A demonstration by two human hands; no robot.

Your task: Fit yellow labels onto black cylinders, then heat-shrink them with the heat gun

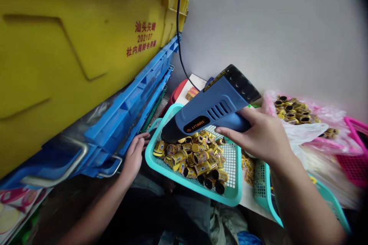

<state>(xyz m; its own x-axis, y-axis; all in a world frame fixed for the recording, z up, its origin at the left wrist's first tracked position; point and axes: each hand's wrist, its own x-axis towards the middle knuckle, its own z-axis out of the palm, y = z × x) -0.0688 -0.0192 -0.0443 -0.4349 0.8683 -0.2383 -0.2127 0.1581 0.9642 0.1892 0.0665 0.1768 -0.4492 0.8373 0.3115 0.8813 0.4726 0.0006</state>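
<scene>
While the right hand clasps the heat gun, the left hand rests spread between basket and crates.

Right hand curled tight, left hand flat, fingers outstretched.

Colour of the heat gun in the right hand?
The heat gun is blue, black at both ends, with an orange-lettered label; head view.
</scene>
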